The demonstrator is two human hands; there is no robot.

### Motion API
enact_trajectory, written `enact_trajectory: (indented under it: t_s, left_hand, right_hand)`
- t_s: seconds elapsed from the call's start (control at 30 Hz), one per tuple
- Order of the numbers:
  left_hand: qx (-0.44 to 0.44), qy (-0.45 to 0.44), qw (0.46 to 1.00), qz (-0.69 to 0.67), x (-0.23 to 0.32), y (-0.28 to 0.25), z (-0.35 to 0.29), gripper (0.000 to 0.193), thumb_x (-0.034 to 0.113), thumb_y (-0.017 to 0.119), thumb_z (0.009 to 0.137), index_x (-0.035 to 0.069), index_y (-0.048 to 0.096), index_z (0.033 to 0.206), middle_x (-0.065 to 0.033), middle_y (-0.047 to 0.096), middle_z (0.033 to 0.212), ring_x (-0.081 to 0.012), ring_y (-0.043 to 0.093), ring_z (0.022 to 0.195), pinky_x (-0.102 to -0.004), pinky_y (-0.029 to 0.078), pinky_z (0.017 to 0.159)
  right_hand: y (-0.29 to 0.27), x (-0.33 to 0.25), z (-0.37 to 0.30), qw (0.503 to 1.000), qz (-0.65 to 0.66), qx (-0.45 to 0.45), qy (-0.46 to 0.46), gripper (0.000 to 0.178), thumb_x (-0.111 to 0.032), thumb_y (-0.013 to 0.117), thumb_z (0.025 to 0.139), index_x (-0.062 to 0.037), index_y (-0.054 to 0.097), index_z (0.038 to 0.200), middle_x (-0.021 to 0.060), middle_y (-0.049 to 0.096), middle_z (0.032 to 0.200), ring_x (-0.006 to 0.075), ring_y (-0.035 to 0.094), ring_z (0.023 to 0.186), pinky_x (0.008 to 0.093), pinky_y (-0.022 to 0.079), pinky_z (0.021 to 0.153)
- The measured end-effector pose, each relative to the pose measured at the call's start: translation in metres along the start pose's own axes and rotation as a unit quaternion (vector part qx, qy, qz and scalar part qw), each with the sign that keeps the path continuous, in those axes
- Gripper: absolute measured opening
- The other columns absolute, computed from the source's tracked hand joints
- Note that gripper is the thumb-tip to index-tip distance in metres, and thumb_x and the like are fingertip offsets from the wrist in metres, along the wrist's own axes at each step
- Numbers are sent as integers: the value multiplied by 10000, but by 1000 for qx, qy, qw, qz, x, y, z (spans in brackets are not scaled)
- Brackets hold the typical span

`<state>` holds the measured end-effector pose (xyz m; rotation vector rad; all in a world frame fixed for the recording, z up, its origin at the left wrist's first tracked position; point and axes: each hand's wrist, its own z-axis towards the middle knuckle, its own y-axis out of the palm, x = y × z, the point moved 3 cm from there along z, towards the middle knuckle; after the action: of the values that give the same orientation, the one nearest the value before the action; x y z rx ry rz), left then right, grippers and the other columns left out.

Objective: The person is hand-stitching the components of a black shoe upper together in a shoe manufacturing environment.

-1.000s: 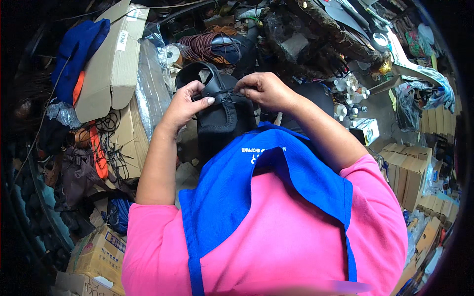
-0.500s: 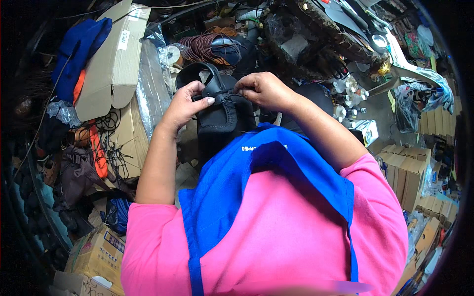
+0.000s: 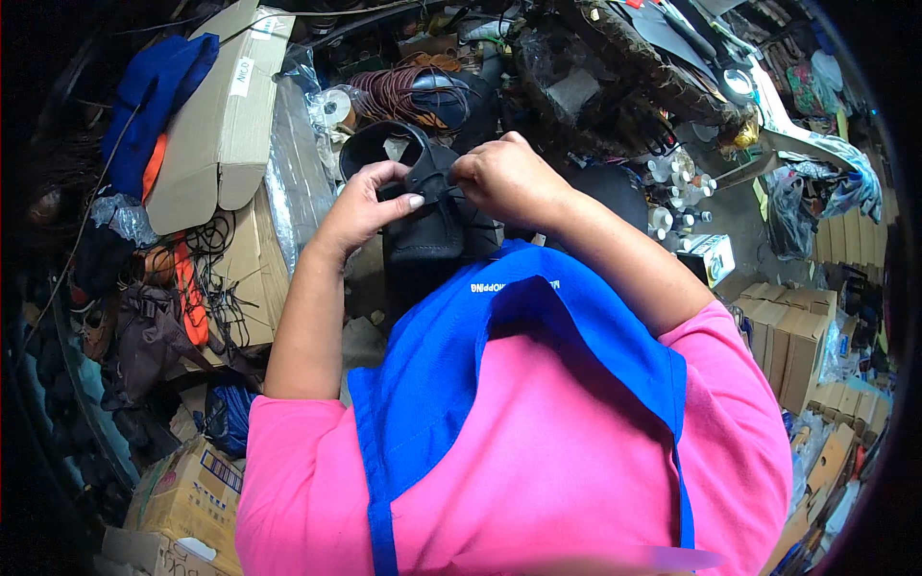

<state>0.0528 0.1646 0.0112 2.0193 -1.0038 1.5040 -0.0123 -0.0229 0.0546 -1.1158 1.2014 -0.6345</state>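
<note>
A black leather shoe (image 3: 423,245) is in front of me, its round opening facing away and its stitched toe toward my blue apron. My left hand (image 3: 370,204) pinches the shoe's upper beside the opening, thumb and forefinger on the leather. Close by on the right, my right hand (image 3: 509,182) is closed at the shoe's front flap. Its fingertips are curled under, and a thin dark strand seems to run near them; what they grip is too small to make out.
Beyond the shoe lie a coil of brown cord (image 3: 413,91) and a thread spool (image 3: 333,108). An opened cardboard box (image 3: 226,125) leans at left. Small bottles (image 3: 677,182) stand at right, near stacked cardboard (image 3: 788,336). A blue-yellow printed carton (image 3: 192,499) sits lower left.
The shoe has tilted, so its toe seam now shows lower and more crosswise. My left hand has shifted slightly right, and my right hand has turned with its fingers curled tighter.
</note>
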Motion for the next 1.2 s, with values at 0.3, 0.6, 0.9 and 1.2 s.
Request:
enact_trajectory:
  t_s: [0.3,0.6,0.9,1.2]
  left_hand:
    - [-81,116,949,282,32,-7,27,264,35,617,733,54,650,995,-103,532,1208,-222,490,1142,-313,376,973]
    - [-140,38,973,180,39,13,51,224,-9,627,740,-13,654,962,-42,663,907,-121,597,878,-270,457,849]
    - [-211,62,953,207,38,13,51,309,54,625,718,25,659,1024,-93,647,962,-186,592,949,-298,435,896]
    - [-236,82,952,175,33,9,46,336,96,627,709,49,659,1041,-61,577,913,-190,549,929,-300,416,883]
  right_hand:
    - [44,53,-5,928,367,-49,42,240,-154,660,839,-104,662,1073,6,644,803,95,541,627,258,473,588]
    - [71,65,-10,815,549,-76,169,120,-125,667,842,-58,651,941,-59,547,674,34,442,546,202,365,477]
    - [68,74,-9,805,566,-138,110,93,-128,638,859,-76,654,935,-87,529,695,25,442,588,200,373,529]
    - [72,58,-16,786,600,-86,123,85,-118,667,830,-54,658,886,-75,567,722,22,462,654,199,377,592]
